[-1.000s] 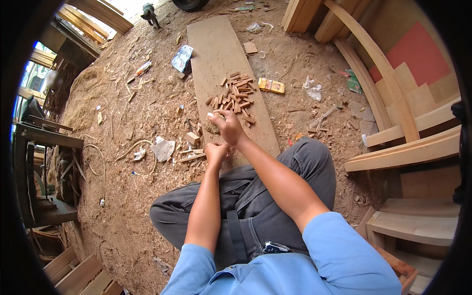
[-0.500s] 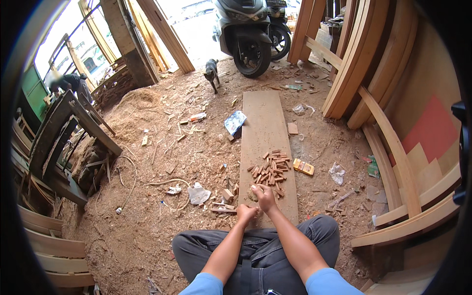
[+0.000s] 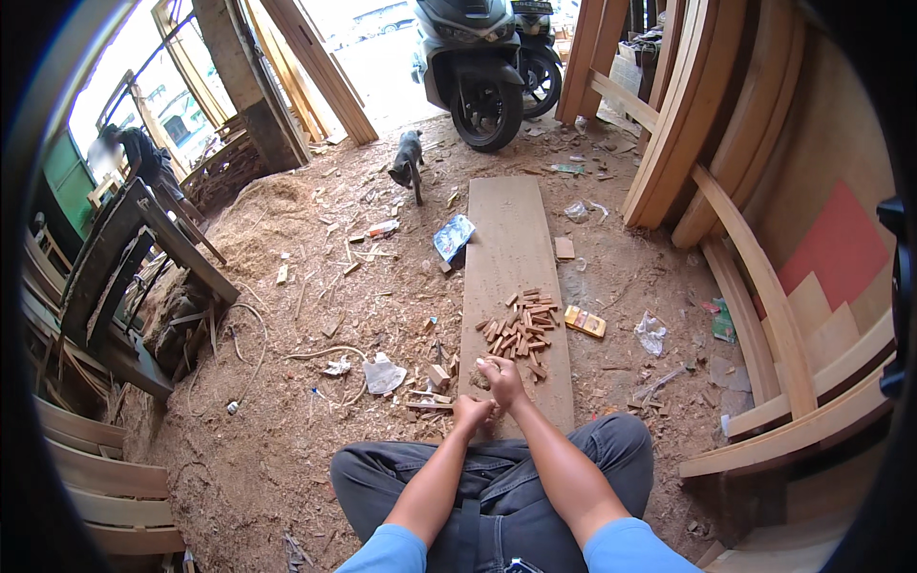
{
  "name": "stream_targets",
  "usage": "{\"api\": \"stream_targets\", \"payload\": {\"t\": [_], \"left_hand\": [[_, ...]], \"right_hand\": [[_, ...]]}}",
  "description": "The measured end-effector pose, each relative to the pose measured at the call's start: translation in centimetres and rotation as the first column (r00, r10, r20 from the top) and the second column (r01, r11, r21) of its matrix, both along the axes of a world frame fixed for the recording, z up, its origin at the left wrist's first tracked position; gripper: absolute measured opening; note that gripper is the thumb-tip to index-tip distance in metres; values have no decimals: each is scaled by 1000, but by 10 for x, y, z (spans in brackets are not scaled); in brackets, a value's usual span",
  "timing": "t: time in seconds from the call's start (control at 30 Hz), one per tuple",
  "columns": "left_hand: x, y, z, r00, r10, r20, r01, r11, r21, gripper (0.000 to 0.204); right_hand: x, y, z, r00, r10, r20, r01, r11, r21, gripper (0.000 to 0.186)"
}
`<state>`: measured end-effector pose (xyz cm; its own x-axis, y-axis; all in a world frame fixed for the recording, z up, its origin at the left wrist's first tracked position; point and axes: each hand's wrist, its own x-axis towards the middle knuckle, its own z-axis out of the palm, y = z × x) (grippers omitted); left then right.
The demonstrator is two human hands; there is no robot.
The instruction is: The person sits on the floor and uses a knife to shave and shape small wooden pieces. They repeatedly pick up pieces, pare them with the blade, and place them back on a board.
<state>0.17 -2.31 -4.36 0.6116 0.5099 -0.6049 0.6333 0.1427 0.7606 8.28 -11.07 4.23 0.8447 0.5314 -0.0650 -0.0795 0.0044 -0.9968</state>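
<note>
A long wooden board (image 3: 506, 229) lies on the ground in front of my crossed legs. Several small brown wood pieces (image 3: 522, 327) are heaped loosely on it, just beyond my hands. Low over the board's near end, my left hand (image 3: 472, 413) is closed, its fingertips hidden. My right hand (image 3: 502, 380) is closed too, a little farther out and to the right, thumb on top. Whatever the two hands hold is too small or covered to make out. A small patch of sawdust shows beside the right hand.
Left of the board lie wood offcuts (image 3: 438, 375), a white scrap (image 3: 383, 374) and a blue packet (image 3: 453, 237). A yellow pack (image 3: 585, 322) sits to its right. A dark cat (image 3: 408, 162) stands near a scooter (image 3: 473, 76). Curved timber frames (image 3: 712, 115) lean at right; a person (image 3: 138, 158) bends at far left.
The cat has lowered its head and turned slightly left. At far left the person has raised the upper body a little. My hands stay closed in nearly the same place.
</note>
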Motion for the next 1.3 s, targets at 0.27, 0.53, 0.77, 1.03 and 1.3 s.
{"api": "stream_targets", "payload": {"t": [0.27,0.53,0.77,1.03,1.3], "left_hand": [[5,2,-1,999,-4,-42,5,1000,23,18],[1,-3,12,996,-23,91,21,999,25,13],[5,-2,8,995,-81,64,75,993,91,18],[5,-3,17,990,-144,7,138,961,241,15],[8,0,12,991,-135,5,130,962,240,15]], "right_hand": [[3,0,13,997,22,-70,-25,999,-43,20],[1,-4,12,998,-28,-48,26,999,-35,27],[12,-3,10,990,-116,-84,127,981,144,22],[11,-2,9,996,-84,2,82,979,187,31],[9,-1,5,993,-113,41,104,977,185,38]]}}
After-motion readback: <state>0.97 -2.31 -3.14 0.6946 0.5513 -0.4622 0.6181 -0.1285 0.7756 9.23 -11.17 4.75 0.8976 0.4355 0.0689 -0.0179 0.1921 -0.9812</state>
